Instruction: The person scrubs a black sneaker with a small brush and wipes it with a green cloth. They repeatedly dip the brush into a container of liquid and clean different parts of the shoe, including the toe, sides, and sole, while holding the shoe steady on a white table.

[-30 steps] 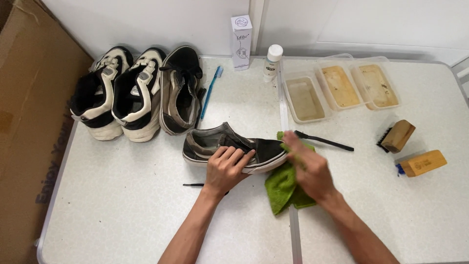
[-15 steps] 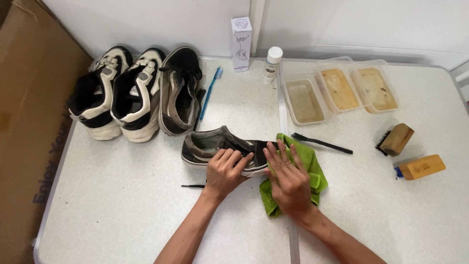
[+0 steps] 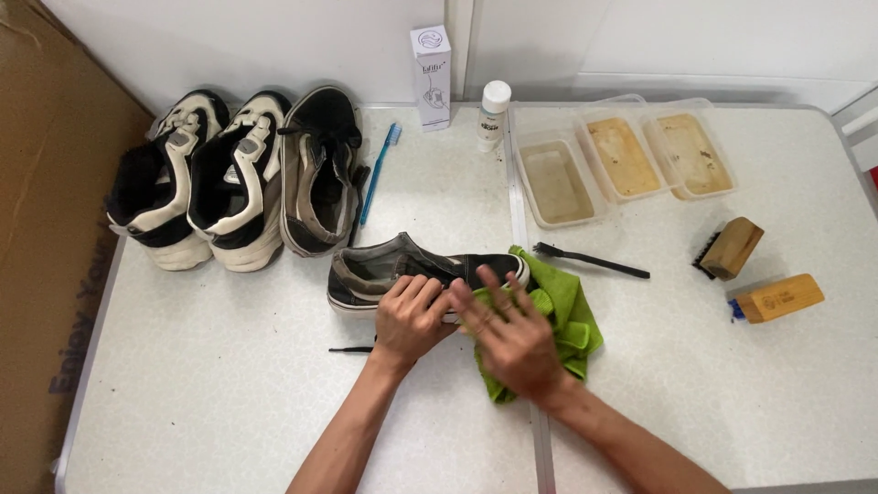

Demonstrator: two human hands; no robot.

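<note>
- Far left of the hands: a cardboard sheet (image 3: 37,274) against the table's edge.
- Up and left of the left hand: two black-and-cream sneakers (image 3: 197,178) side by side, then a grey-and-black shoe (image 3: 315,169) lying just beside them.
- Above the left hand: a blue toothbrush (image 3: 377,174), well apart from the fingers.
- Left hand (image 3: 412,316): pressed flat over the side of the grey low shoe (image 3: 402,270), fingers spread on its sole edge, pinning rather than clamping.
- Just below that hand: a thin black lace (image 3: 352,349) loose on the table (image 3: 201,393).
- Right hand (image 3: 512,334): fingers splayed and open, resting on the green cloth (image 3: 558,316), fingertips touching the shoe's toe end; nothing gripped.
- Risk, as judged: only flat pressure on the shoe, so a hard rub could skid it sideways.
- Risk too: bunched cloth could slip out from under an open palm.
- Right of the right hand: a slim black brush (image 3: 594,261), near enough to get knocked.
- Above: white box (image 3: 431,64), small bottle (image 3: 492,114), three shallow trays (image 3: 626,155).
- Far right: two wooden brushes (image 3: 754,274).
</note>
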